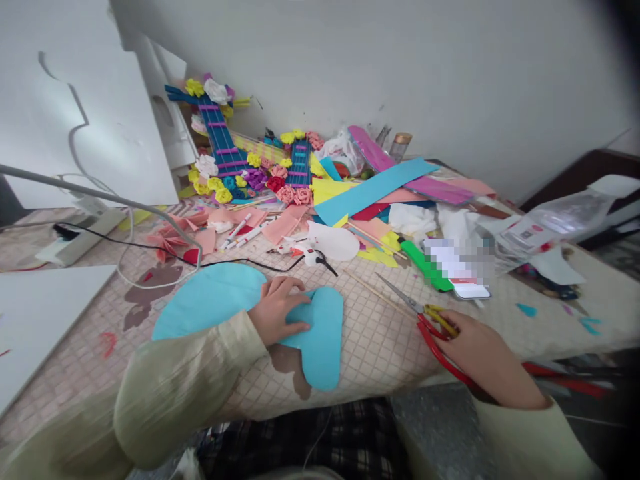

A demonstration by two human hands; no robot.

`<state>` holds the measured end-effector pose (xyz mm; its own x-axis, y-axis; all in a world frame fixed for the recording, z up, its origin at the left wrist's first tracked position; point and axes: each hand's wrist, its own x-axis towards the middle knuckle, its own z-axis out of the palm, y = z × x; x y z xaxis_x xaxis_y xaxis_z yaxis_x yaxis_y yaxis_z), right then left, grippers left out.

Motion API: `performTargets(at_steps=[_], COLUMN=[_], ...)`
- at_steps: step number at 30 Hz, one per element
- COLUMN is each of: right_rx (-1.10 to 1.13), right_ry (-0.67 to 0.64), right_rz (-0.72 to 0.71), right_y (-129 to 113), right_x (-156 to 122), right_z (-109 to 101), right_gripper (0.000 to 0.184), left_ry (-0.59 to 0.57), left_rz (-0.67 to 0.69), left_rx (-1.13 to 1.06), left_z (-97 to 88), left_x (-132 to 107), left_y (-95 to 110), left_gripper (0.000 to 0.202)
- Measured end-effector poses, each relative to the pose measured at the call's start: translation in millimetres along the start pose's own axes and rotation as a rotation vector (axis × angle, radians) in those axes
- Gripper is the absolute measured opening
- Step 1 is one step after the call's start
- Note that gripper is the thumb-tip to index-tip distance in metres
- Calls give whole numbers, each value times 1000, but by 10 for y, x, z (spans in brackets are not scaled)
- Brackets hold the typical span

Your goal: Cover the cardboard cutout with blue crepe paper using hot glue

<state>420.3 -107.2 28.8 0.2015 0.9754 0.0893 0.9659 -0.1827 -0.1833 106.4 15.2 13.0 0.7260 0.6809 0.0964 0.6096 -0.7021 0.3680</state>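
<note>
My left hand rests on light-blue sheet material, its fingers spread and pressing down near the join of two shapes. One is a large rounded blue piece on the left; the other is a smaller blue piece with a rounded lower end. Whether the two are attached is hidden under the hand. My right hand grips scissors with red and yellow handles. Their blades point up and left, away from the blue pieces. A thin wooden stick lies beside the blades.
Blue paper guitar shapes with paper flowers lean at the back. A glue gun and its black cord lie ahead of my left hand. Right are a green-handled cutter, a phone and a plastic bottle.
</note>
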Motion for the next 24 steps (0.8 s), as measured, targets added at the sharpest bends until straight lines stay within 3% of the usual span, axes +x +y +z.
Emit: performTargets(at_steps=[9, 13, 15, 19, 20, 21, 24], right_rx=[-19, -24, -13, 146, 242, 352, 722], right_ry=[-116, -221, -192, 15, 13, -7, -258], right_rz=[-36, -122, -122, 67, 62, 55, 37], right_y=[93, 198, 182, -91, -202, -321, -678], right_x=[438, 525, 515, 344, 276, 205, 9], right_z=[-78, -142, -214, -251, -208, -143, 115], right_gripper=[40, 45, 44, 37, 35, 34, 39], left_ry=[17, 16, 15, 25, 27, 30, 43], left_rz=[-31, -51, -47, -34, -30, -28, -19], left_rx=[-30, -55, -67, -101, -109, -117, -128], left_z=[26, 40, 49, 60, 58, 52, 24], left_x=[-12, -1, 9, 19, 17, 12, -26], left_y=[7, -4, -13, -26, -24, -19, 17], left_gripper=[41, 42, 40, 39, 38, 37, 38])
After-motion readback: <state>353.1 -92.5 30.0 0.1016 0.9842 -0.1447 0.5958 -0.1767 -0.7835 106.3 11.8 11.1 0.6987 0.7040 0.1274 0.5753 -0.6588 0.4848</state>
